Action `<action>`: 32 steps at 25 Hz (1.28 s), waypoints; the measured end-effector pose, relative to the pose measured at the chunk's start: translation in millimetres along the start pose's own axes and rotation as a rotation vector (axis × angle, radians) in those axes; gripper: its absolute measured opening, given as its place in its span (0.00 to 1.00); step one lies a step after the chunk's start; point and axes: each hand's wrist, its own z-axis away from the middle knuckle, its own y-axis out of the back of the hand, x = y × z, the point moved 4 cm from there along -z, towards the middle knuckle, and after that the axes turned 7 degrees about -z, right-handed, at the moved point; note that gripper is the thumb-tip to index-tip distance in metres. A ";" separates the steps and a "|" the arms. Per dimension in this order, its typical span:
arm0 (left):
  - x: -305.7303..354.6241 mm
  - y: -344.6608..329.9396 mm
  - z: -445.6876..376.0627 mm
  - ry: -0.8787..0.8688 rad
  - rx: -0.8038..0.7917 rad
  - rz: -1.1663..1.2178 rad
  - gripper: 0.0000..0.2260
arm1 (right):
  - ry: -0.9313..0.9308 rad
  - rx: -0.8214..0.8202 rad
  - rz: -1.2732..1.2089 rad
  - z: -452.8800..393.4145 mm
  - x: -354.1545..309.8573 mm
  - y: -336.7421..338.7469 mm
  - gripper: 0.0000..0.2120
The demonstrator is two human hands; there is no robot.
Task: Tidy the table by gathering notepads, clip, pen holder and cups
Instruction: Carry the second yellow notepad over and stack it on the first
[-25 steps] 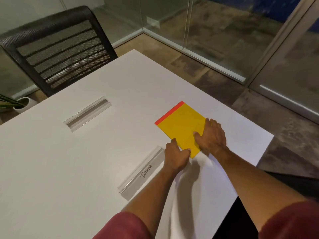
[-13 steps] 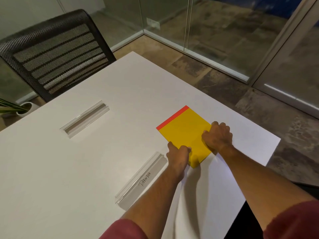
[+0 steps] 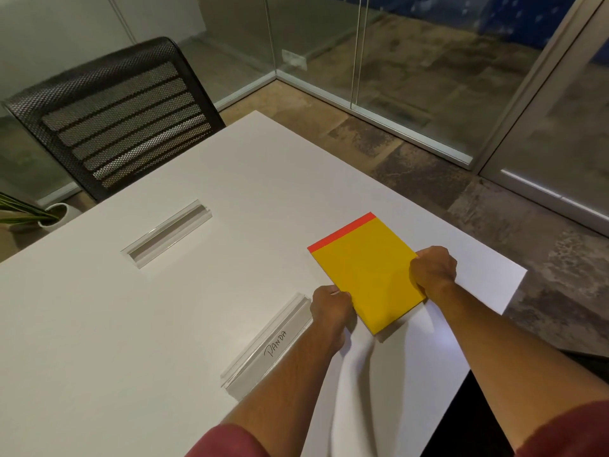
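At the table's (image 3: pixel 197 324) right corner, left hand (image 3: pixel 331 308) and right hand (image 3: pixel 433 268) grip the yellow notepad's (image 3: pixel 365 272) side edges; gathering step, next needs a level lift.

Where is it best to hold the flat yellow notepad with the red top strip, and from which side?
Grip the yellow notepad with the red strip at its two long edges near the bottom corner, as the left hand and right hand do: it lies flat and thin, so side pinches probably suit.
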 end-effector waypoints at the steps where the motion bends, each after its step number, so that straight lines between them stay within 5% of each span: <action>1: 3.2 2.8 3.1 -0.031 0.004 0.019 0.04 | -0.003 -0.019 0.014 0.6 -2.9 2.8 0.06; 7: 26.0 54.2 23.8 -0.194 0.214 0.030 0.08 | -0.050 -0.255 -0.049 12.4 -34.8 13.0 0.06; 10: 29.0 92.1 38.7 -0.203 0.275 0.036 0.09 | 0.014 -0.364 -0.220 30.2 -62.3 12.2 0.14; 16: 16.9 167.3 75.3 -0.219 0.398 0.043 0.07 | 0.089 -0.566 -0.419 92.8 -109.6 -3.9 0.08; 23: -35.7 258.0 123.9 -0.185 0.542 0.057 0.08 | 0.196 -0.840 -0.409 176.9 -142.6 -52.4 0.13; 26: -69.2 295.6 151.0 -0.146 0.598 0.070 0.08 | 0.194 -0.967 -0.365 221.3 -147.2 -80.5 0.04; 32: -144.1 371.6 193.9 -0.107 0.701 0.090 0.08 | 0.214 -1.025 -0.301 313.2 -158.7 -143.0 0.07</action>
